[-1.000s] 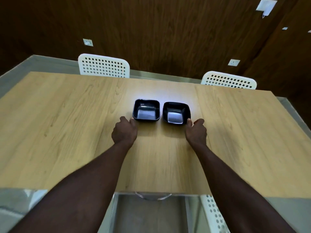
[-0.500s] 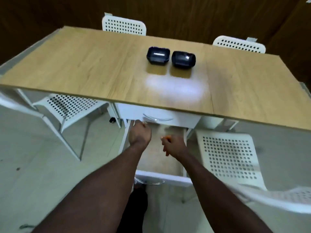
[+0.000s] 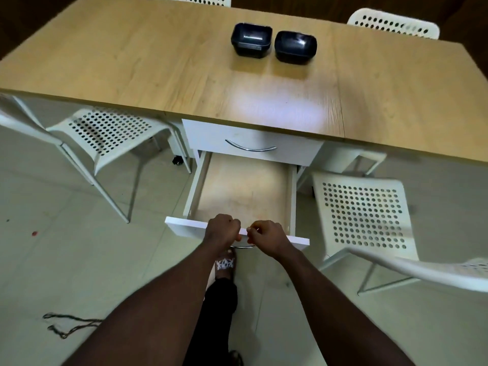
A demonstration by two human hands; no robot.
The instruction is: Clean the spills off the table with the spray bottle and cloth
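No spray bottle or cloth is in view. The wooden table carries two black square bowls side by side near its far middle; I see no clear spill on the top. Below the near edge, the lower white drawer is pulled out and its wooden bottom is bare. My left hand is curled over the top edge of the drawer front, above its metal handle. My right hand is beside it, fingers curled on the same edge.
An upper drawer with a curved metal handle is shut above the open one. White perforated chairs stand at the left and right, with two more behind the table. My foot is under the drawer front. A dark cord lies on the floor.
My hands left the tabletop by the bowls and dropped to the lower drawer. The view stepped back, and both hands now sit on the drawer's front edge, which is further out.
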